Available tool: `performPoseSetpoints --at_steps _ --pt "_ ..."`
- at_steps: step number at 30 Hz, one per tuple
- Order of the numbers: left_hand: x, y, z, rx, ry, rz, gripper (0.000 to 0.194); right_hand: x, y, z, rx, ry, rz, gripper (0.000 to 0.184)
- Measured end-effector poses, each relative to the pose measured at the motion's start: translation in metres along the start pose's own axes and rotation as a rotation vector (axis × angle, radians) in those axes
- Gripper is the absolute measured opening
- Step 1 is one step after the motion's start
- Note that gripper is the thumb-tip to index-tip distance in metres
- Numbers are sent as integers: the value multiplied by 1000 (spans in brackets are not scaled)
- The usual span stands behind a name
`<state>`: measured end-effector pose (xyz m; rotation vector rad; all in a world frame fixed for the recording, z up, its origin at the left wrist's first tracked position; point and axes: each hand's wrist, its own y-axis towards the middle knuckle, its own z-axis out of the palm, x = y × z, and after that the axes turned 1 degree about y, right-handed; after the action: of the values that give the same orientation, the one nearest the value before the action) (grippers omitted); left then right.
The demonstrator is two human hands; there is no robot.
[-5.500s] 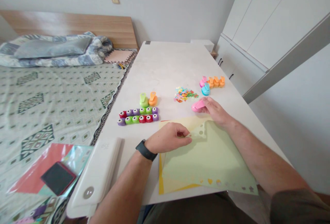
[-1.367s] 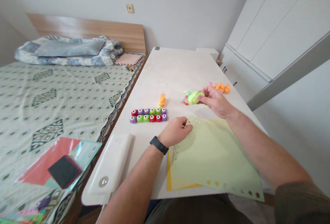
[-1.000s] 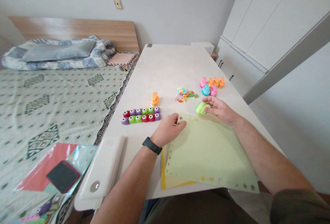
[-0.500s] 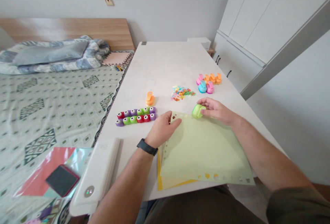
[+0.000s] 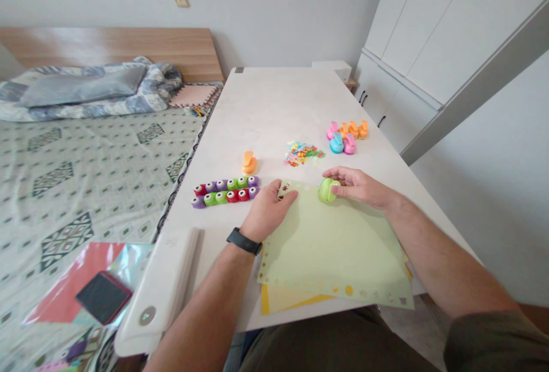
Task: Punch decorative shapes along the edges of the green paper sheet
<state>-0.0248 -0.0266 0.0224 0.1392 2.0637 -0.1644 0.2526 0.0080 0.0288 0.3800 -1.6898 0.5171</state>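
A pale green paper sheet [image 5: 334, 246] with punched holes along its edges lies on the white table [image 5: 278, 103], over a yellow sheet [image 5: 278, 300]. My left hand [image 5: 266, 212], with a black watch on the wrist, rests on the sheet's far left corner, fingers flat and together. My right hand [image 5: 358, 186] grips a light green craft punch [image 5: 326, 190] that sits on the sheet's far edge.
Two rows of small red, green and purple punches [image 5: 223, 192] and an orange punch [image 5: 249, 162] lie left of the sheet. Punched paper bits [image 5: 303, 153] and a cluster of pink, blue and orange punches [image 5: 346, 135] lie beyond. A white device [image 5: 158, 292] sits front left, a bed [image 5: 86, 160] alongside.
My right hand brought the green punch from above the paper bits down onto the sheet's far edge. The sheet has turned slightly under my left hand, whose fingers now lie flatter.
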Motion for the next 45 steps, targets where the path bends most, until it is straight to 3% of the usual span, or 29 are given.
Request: performPoseSetpoints --at_steps 13,34,45 --pt "-3 0 0 -41 85 35 29 4 0 2 -24 -8 4 53" --pt "-6 0 -3 -23 10 -35 29 5 -1 2 -4 54 23 52" --pt "-6 -1 -2 -34 55 -5 29 3 0 2 -22 36 23 52"
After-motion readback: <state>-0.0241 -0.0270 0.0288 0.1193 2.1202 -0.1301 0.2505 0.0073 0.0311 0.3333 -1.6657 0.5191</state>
